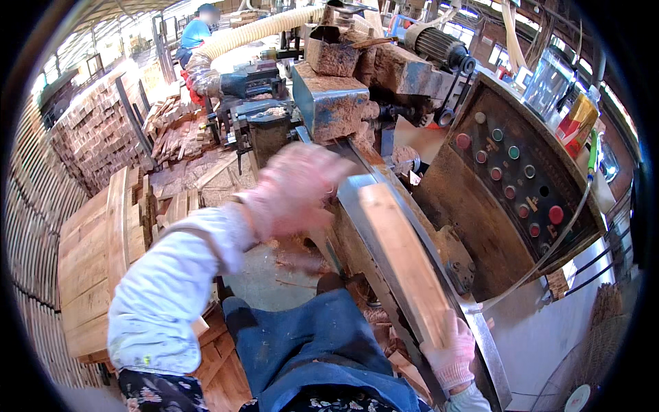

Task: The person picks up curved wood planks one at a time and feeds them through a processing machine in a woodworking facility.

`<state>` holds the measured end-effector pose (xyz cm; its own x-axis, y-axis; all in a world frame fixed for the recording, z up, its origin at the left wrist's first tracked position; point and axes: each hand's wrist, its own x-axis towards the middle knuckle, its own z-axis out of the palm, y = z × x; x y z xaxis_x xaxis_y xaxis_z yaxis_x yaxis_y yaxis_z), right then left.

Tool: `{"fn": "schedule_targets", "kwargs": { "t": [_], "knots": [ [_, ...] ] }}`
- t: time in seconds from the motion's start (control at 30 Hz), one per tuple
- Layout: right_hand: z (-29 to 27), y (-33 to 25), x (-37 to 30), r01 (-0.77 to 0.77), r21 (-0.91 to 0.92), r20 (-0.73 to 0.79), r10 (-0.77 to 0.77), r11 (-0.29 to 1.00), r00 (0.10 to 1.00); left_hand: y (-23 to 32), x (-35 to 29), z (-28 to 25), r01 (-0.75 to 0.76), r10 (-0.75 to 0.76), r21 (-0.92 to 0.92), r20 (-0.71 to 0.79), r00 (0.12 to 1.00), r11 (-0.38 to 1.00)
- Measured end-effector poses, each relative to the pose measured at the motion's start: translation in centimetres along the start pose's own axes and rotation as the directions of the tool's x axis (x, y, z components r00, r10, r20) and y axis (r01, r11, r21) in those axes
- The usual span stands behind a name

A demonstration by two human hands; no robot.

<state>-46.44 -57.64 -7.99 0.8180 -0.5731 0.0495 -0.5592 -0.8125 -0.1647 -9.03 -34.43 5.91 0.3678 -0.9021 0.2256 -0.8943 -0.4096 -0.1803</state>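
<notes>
A light-brown wooden board point(403, 257) lies lengthwise on the metal bed point(374, 288) of a woodworking machine. My right hand point(453, 349), in a pale knit glove, grips the board's near end. To the left of the board's far end, my gloved left hand point(298, 185) hangs in the air, apart from the wood. Motion smears its fingers, so their pose is unclear. Beyond both hands stands the machine's blue housing point(329, 103), coated in sawdust.
On the right, a control panel point(515, 172) with several buttons leans over the bed. Stacked planks point(89, 254) stand at my left, with a pile of wood blocks point(96, 130) behind. A ribbed hose point(254, 31) runs across the back. Another person point(197, 33) in blue works far left.
</notes>
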Motion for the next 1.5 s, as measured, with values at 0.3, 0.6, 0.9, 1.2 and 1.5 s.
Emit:
{"fn": "schedule_targets", "kwargs": {
  "t": [0.3,0.6,0.9,1.2,1.5],
  "knots": [
    [6.6,-2.0,9.9,0.251,0.298,-0.515,-0.067,0.921,0.855,-13.2,-26.9,3.3,0.939,-0.966,0.226,0.076,0.247,0.258],
    [9.5,-14.0,31.0,0.332,0.361,-0.571,-0.075,0.872,0.818,-12.1,-31.7,2.6,0.972,-0.967,0.037,0.095,-0.236,-0.234],
    [3.0,-1.4,7.6,0.355,0.124,-0.327,-0.300,0.927,0.896,-8.7,-50.0,4.1,0.185,-0.986,-0.980,-0.097,-0.135,0.071],
    [3.6,1.9,6.9,0.509,0.009,-0.345,-0.475,0.861,0.810,-0.1,-63.9,11.2,-0.079,-0.795,-0.996,0.084,-0.600,-0.045],
    [7.3,-8.9,24.2,0.535,0.158,-0.389,-0.446,0.830,0.806,-4.9,-64.8,13.8,0.042,-0.654,-0.999,-0.045,-0.755,0.021]
  ]
}}
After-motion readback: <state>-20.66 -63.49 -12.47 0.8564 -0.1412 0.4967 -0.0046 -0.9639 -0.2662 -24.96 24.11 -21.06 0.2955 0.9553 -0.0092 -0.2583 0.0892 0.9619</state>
